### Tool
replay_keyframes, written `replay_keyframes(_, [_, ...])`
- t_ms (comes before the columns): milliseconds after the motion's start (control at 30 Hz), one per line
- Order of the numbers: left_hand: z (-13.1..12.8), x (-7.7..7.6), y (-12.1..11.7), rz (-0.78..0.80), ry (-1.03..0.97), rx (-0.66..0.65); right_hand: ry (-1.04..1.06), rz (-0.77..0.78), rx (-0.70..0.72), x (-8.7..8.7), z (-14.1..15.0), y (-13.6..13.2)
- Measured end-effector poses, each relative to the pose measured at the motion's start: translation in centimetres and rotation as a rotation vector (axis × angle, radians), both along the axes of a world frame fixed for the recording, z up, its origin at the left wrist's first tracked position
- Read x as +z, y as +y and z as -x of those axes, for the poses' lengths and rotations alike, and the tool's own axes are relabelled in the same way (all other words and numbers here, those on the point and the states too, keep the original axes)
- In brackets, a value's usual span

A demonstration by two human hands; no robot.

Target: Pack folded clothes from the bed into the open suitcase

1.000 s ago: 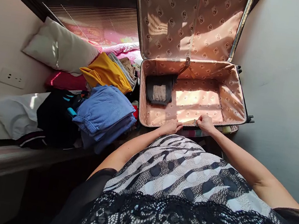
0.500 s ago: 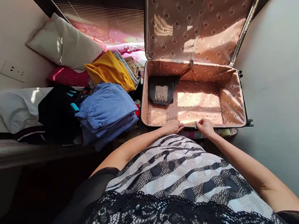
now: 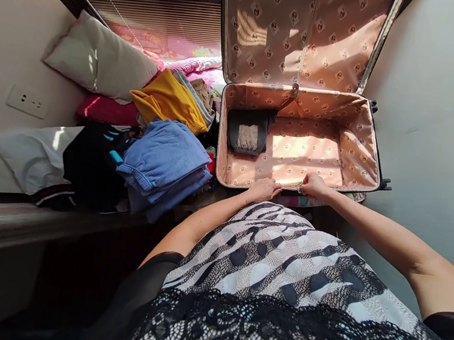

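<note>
An open suitcase (image 3: 231, 185) with pink patterned lining lies in front of me, its lid (image 3: 269, 28) raised at the back. One folded dark garment (image 3: 248, 132) rests in its left end. My left hand (image 3: 264, 190) is closed on the near rim, fingers curled at the edge. Just to its right, my right hand (image 3: 314, 186) pinches a small shiny piece (image 3: 299, 187) at the same rim; what kind of piece is too small to tell. A strap (image 3: 286, 100) runs down the inside of the back wall.
Left of the suitcase are folded blue clothes (image 3: 167, 152), a yellow garment (image 3: 173, 99), black clothing (image 3: 95, 164) and a white pillow (image 3: 102, 60). A wall (image 3: 444, 111) stands close on the right. Blinds (image 3: 159, 23) hang behind the bedding.
The view has shifted slightly. My right hand has moved a little inward over the rim with the small piece, while my left hand stays at the edge.
</note>
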State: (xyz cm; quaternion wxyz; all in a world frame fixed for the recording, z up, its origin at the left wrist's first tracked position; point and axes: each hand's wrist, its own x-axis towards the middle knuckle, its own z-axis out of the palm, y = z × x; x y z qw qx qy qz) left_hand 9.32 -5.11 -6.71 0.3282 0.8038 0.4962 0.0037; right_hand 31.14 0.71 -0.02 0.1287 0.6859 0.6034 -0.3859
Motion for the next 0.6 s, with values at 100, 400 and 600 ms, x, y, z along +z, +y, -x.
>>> replay_keyframes(100, [-0.1,0.2,0.0,0.02,-0.017,0.021,-0.102,-0.12,0.159,-0.4,0.3,-0.2])
replay_keyframes(400, [0.0,0.3,0.2,0.014,-0.031,0.013,-0.013,0.016,0.001,0.2,0.3,-0.2])
replay_keyframes(600, [1.9,1.6,-0.6,-0.007,-0.358,0.161,0.153,0.068,-0.029,0.9,-2.6,0.2])
